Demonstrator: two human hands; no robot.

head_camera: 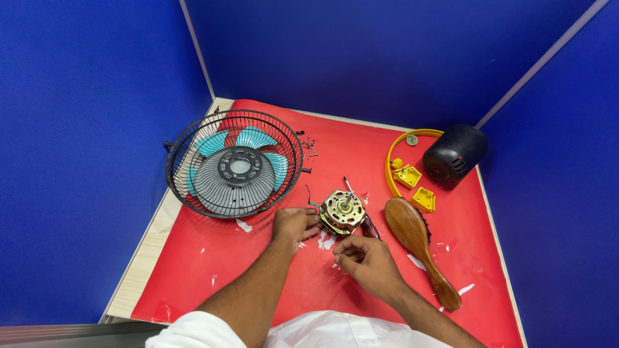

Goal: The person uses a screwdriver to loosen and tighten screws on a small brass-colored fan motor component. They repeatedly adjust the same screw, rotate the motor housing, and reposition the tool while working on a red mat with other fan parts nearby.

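— Where is the fan motor (343, 211)?
— Mid-worktop (213, 258), shaft pointing up and away.
— The 2 hands?
— Left hand (294, 225) loosely curled, touching its side; right hand (365, 260) pinched shut on something too small to tell.

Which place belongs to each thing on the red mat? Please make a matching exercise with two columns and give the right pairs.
Things:
1. fan motor
2. wire fan guard
3. wooden brush
4. black motor housing

Places:
A. far right, by the yellow bracket
B. far left, with the blue blades inside
C. centre, touched by the left hand
D. right of the right hand, lying on the red mat

Pairs: 1-C, 2-B, 3-D, 4-A
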